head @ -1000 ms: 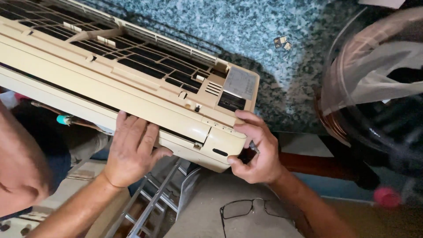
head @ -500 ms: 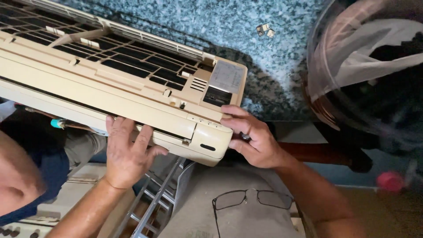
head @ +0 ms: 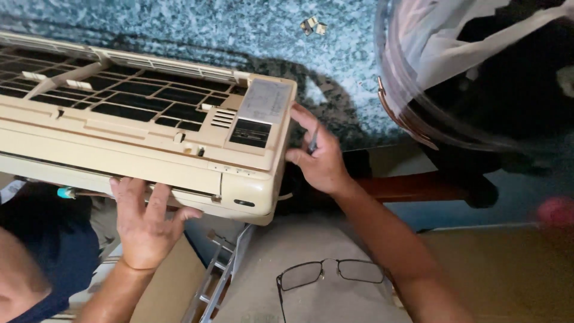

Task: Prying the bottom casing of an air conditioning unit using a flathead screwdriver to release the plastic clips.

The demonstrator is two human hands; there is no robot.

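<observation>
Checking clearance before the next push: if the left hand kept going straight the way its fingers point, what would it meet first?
The left hand points up at the underside of the air conditioner, and its fingertips already touch the lower front edge. So it would meet that casing first. How far under the edge the fingers reach is unclear.

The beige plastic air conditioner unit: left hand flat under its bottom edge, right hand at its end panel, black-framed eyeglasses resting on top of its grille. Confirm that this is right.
One detail is wrong. The head view shows the black-framed eyeglasses hanging below the beige plastic air conditioner unit, not resting on its grille. The rest stands: the left hand lies flat under its bottom edge and the right hand is at its end panel.
</observation>
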